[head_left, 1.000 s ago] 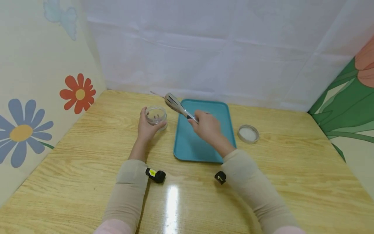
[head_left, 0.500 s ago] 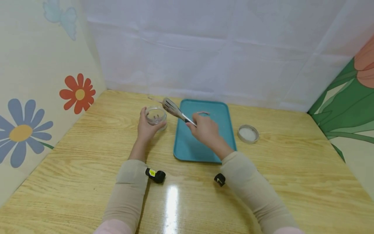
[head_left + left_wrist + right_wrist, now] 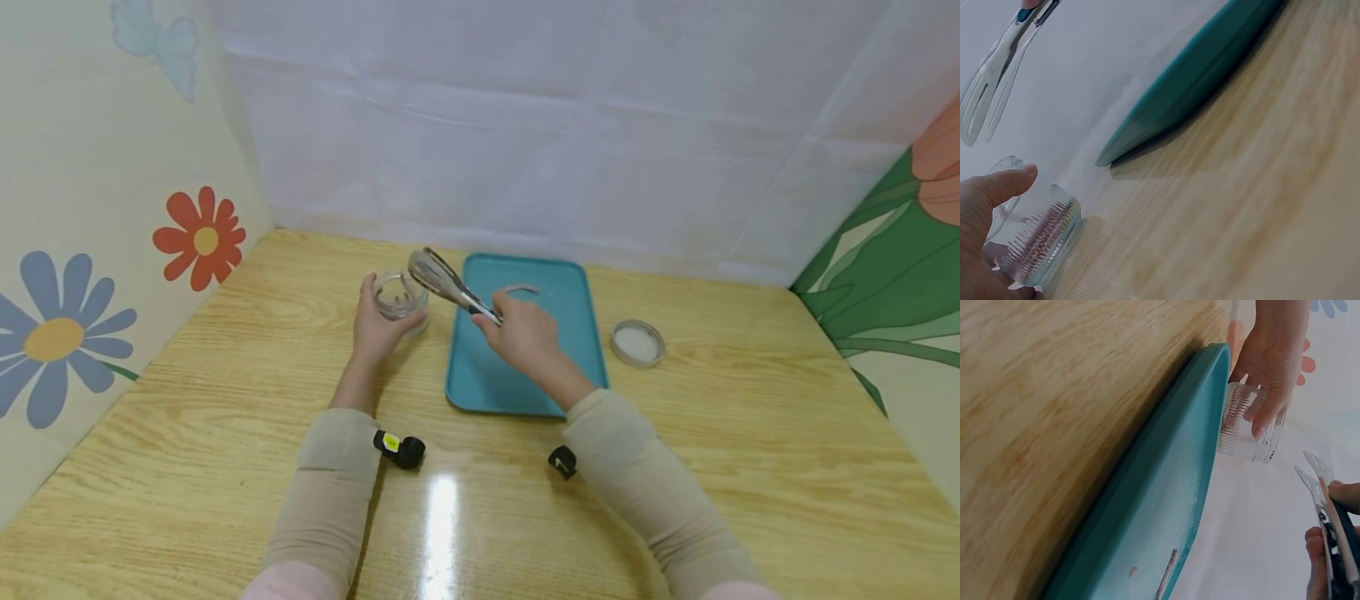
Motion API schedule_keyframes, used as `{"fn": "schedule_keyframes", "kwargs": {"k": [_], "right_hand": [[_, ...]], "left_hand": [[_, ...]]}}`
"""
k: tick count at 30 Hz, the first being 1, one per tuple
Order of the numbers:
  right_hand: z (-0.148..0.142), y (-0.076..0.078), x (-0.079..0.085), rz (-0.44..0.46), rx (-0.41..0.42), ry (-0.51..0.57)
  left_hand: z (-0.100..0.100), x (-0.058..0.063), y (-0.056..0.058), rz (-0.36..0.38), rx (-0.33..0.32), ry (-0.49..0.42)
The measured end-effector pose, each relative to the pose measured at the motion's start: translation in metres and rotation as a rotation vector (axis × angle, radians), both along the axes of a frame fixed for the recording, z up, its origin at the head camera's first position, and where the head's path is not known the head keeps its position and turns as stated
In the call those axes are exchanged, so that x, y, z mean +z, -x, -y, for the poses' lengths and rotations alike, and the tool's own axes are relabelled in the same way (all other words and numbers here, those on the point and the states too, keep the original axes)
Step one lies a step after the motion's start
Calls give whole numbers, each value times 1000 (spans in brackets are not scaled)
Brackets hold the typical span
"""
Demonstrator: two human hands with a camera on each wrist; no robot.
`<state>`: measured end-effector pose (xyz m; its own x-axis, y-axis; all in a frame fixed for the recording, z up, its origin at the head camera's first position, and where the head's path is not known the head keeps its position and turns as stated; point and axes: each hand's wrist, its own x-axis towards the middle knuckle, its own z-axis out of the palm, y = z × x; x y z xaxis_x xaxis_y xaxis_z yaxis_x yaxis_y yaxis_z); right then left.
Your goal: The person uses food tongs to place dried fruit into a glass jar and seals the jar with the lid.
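Note:
In the head view my left hand (image 3: 378, 329) grips a clear jar (image 3: 416, 323), thumb and fingers around its sides. The left wrist view shows the jar's ribbed wall (image 3: 1044, 240), with brownish pieces visible through it. My right hand (image 3: 525, 333) holds metal serving tongs (image 3: 442, 279) with slotted heads, up and to the right of the jar mouth. In the right wrist view the heads of the tongs (image 3: 1316, 472) stand apart with nothing between them. A thin strip (image 3: 407, 286) shows at the jar's opening in the head view.
A teal tray (image 3: 480, 392) lies right of the jar, under my right hand. On it rest a thin brownish strip (image 3: 522, 288) and a small crumb (image 3: 1133, 571). A round lid (image 3: 637, 343) lies right of the tray. A white cloth (image 3: 525, 167) hangs behind the table.
The tongs have moved slightly left and down. The thin strip that stuck out of their tips has left them and now shows at the jar's mouth. The left hand stays in place.

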<state>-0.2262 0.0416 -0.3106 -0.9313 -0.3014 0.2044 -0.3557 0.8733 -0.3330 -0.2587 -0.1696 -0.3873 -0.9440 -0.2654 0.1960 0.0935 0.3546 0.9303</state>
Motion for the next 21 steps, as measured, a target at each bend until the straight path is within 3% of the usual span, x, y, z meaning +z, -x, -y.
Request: {"fn": "schedule_keyframes", "kwargs": {"k": [14, 21], "right_hand": [[-5, 4, 3, -26, -32, 18], [-14, 9, 5, 10, -54, 28]], "left_hand": [[1, -1, 1, 4, 14, 7], [0, -1, 2, -3, 12, 21]]}}
